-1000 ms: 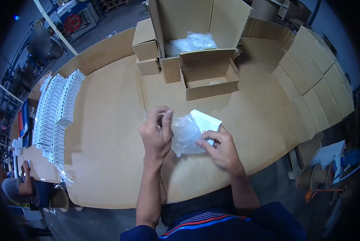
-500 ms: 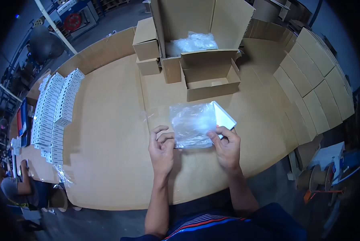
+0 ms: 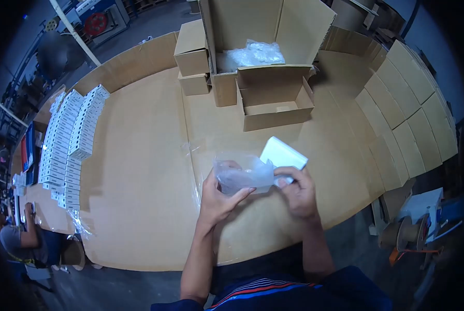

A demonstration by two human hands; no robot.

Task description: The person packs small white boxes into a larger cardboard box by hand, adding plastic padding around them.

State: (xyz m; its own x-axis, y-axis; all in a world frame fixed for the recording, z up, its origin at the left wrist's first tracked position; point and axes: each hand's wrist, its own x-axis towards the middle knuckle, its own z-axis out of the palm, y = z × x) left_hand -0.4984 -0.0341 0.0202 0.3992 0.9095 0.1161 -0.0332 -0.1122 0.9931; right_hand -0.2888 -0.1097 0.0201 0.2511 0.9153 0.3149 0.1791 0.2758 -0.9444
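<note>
A clear plastic bag [image 3: 246,175] is bunched between my hands above the cardboard-covered table. My left hand [image 3: 216,203] is wrapped round the bag's left side, its thumb along the lower edge and some fingers behind the film. My right hand [image 3: 298,194] is closed on a small white box [image 3: 284,153], which sticks out above its fingers, tilted. The right fingertips also meet the bag's right edge; whether they pinch the film is hard to see. Beyond the hands stands an open cardboard box [image 3: 277,119] with a small pale piece on its floor.
Behind it, a taller open carton [image 3: 247,23] holds a heap of clear plastic bags [image 3: 255,53]. Small brown boxes [image 3: 192,57] stand to its left. Long rows of white boxes [image 3: 71,140] line the left side. Stacked cardboard boxes [image 3: 403,111] rise at right. Another person [image 3: 27,238] sits at lower left.
The bag, flat and spread before, is now bunched up, with my left hand further round it. The white box shows more and has tilted upward in my right hand.
</note>
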